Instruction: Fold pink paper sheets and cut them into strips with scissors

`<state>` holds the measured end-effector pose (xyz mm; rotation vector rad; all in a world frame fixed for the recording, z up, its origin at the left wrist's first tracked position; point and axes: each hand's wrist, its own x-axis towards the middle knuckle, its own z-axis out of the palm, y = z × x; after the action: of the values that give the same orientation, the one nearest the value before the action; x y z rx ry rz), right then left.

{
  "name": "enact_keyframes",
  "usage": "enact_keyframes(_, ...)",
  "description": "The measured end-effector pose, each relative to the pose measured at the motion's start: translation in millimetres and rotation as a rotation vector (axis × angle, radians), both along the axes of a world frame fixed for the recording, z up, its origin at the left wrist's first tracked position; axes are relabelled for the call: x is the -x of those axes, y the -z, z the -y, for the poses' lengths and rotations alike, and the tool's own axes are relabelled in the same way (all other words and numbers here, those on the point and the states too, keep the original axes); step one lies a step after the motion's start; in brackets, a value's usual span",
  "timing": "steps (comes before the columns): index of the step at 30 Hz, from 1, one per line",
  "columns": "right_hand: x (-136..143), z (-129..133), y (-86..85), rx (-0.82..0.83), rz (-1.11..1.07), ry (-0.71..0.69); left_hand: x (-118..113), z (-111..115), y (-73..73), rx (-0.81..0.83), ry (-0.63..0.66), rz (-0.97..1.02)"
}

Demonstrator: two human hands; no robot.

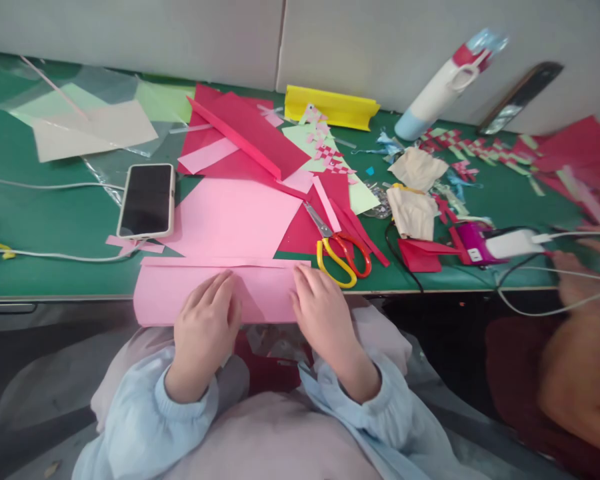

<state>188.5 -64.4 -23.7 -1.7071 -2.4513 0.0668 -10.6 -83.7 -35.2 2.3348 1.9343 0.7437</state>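
A pink sheet of paper (265,293) lies at the table's front edge and hangs a little over it. Along its far side runs a narrow folded strip (200,263). My left hand (207,320) is closed on the sheet near the middle, fingertips at the fold. On the right end, my right hand (325,313) holds the same sheet, its fingertips near the strip's end. What lies under both palms is hidden. Just beyond my right hand rest scissors (343,250) with one yellow and one red handle loop, blades apart.
Behind the sheet lie pink paper (235,213) and red paper (270,133). A phone (147,200) with cables is at left. A bottle (445,87), woven paper pieces (325,143), cloth pouches (414,200) and a purple power adapter (473,243) stand right. Another person's arm (580,360) is far right.
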Motion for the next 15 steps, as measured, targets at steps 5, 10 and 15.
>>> enact_keyframes(5,-7.9,-37.4,-3.5,-0.050,0.029,-0.078,-4.3,4.0,0.7,0.016,-0.032,-0.013)
enact_keyframes(10,-13.6,-56.3,1.6,-0.121,0.169,-0.202,-1.3,1.4,4.2,0.050,-0.037,0.106)
enact_keyframes(15,-19.4,-53.8,-8.0,-0.227,0.117,-0.208,-1.2,-6.9,-9.9,0.198,-0.108,0.483)
